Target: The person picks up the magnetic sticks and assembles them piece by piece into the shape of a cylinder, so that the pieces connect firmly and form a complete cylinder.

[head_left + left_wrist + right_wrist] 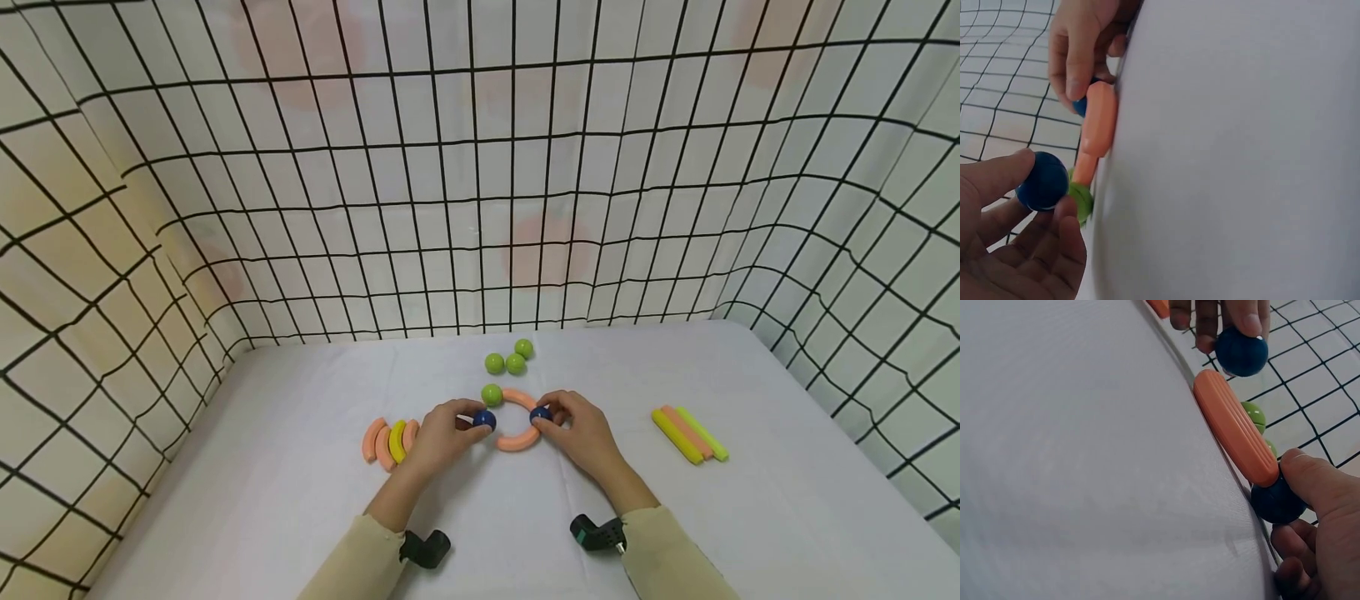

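Left hand: pinching one blue ball, we see!
Right hand: pinching a second ball against an orange arc.
Both balls: probably light, hard, slippery; we'd grip their widest sides.

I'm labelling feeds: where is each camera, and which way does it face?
Head: on the head, facing forward and down at the white tabletop; left hand, right hand, beige cloth sleeves show.
Left wrist: worn there, facing that hand's glossy blue ball; both hands show.
Right wrist: likewise, facing the other ball; both hands show.
Both wrist views share the balls and a curved orange bar.
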Motion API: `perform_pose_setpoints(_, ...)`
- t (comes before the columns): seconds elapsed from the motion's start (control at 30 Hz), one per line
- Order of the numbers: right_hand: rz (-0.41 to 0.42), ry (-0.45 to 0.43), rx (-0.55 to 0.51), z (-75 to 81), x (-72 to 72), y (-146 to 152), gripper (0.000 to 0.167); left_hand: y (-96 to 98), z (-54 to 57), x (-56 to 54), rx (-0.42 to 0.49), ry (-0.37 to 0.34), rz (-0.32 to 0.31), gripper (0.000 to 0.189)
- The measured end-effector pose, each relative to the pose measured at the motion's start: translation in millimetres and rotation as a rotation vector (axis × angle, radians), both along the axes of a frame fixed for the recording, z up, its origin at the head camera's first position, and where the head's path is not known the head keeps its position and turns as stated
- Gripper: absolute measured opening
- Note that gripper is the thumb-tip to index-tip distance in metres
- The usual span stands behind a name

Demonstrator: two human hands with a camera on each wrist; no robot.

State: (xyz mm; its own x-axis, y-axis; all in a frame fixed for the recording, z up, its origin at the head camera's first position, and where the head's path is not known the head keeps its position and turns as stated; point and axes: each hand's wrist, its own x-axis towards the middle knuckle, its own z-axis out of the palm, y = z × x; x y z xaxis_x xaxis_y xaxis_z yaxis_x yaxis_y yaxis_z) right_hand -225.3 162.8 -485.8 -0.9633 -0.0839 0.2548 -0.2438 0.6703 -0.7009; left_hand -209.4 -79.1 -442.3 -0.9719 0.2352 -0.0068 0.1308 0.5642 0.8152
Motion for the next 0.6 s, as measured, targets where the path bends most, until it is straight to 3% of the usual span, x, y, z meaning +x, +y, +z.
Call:
perform_pose_setpoints(0.2,-0.011,0.043,0.011,-1.4,-0.4,0,0.026,0.3,-7.5,2.3,0.01,-0.032,-0.015,0.038)
perform_pose_setpoints(0.47,-0.035,0.056,0.045,-2.6,0.7,-1,0.028,-2.4,-16.3,5.8,0.044,-0.004,-0.03,0.036)
perform_pose_setpoints(0.6,0.005,0.044,-0.004,-0.6,1.4,-1,0.027,-3.1,-19.3,6.7,0.054,0.007,-0.027,0.036)
